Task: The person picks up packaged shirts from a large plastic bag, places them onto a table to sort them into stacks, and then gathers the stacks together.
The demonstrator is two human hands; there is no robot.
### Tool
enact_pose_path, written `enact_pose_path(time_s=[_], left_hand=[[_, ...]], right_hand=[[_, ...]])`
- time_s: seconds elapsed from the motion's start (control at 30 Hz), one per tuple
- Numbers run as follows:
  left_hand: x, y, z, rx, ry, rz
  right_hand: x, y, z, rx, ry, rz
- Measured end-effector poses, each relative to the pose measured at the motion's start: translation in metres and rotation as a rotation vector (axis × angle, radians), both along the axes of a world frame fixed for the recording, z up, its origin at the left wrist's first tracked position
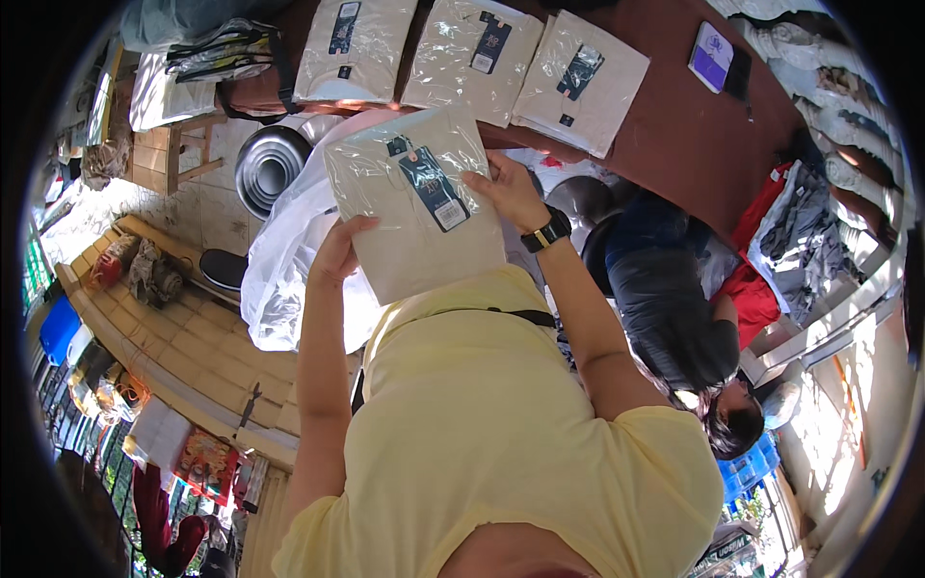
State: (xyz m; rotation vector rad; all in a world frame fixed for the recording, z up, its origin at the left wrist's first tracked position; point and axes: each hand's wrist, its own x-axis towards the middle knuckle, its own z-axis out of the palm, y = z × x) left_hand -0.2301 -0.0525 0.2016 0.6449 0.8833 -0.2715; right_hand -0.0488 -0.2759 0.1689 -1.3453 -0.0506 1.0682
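I hold a folded cream garment (409, 226), sealed in clear plastic with a dark hang tag, up in front of my yellow shirt. My left hand (337, 252) grips its lower left edge. My right hand (509, 193), a black watch on the wrist, grips its right edge. Beyond it, three similar cream packages (472, 58) lie side by side on a brown table (674, 135).
A large white plastic bag (284, 270) sits on the tiled floor beneath the package, beside stacked metal bowls (268, 166). Another person in a dark top (665, 308) bends low at my right. Piles of clothes (800, 231) and a purple booklet (711, 53) lie at the right.
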Motion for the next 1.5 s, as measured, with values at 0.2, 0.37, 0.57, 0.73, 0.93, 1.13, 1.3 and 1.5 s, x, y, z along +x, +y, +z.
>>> enact_pose_path(time_s=[0.2,0.37,0.57,0.73,0.93,1.13,1.3,1.5], left_hand=[[0.031,0.008,-0.006,0.043,0.023,-0.04],[0.071,0.015,-0.011,0.172,-0.016,-0.086],[0.141,0.021,-0.024,0.273,-0.121,-0.158],[0.171,0.024,-0.035,0.238,-0.144,-0.224],[0.195,0.023,-0.041,0.233,-0.136,-0.238],[0.21,0.024,-0.051,0.226,-0.141,-0.257],[0.254,0.044,-0.064,0.612,-0.237,-0.361],[0.203,0.071,-0.063,1.592,-0.2,-0.581]], right_hand=[[0.01,0.001,-0.027,0.047,0.072,-0.082],[0.034,-0.003,-0.029,0.172,0.169,-0.094],[0.078,-0.011,-0.036,0.156,0.105,-0.216],[0.097,-0.018,-0.041,0.154,0.056,-0.271],[0.107,-0.023,-0.046,0.18,0.052,-0.32],[0.114,-0.021,-0.054,0.083,0.054,-0.361],[0.152,0.013,-0.069,-0.082,-0.264,-0.36],[0.148,0.068,-0.109,-0.951,-1.057,0.112]])
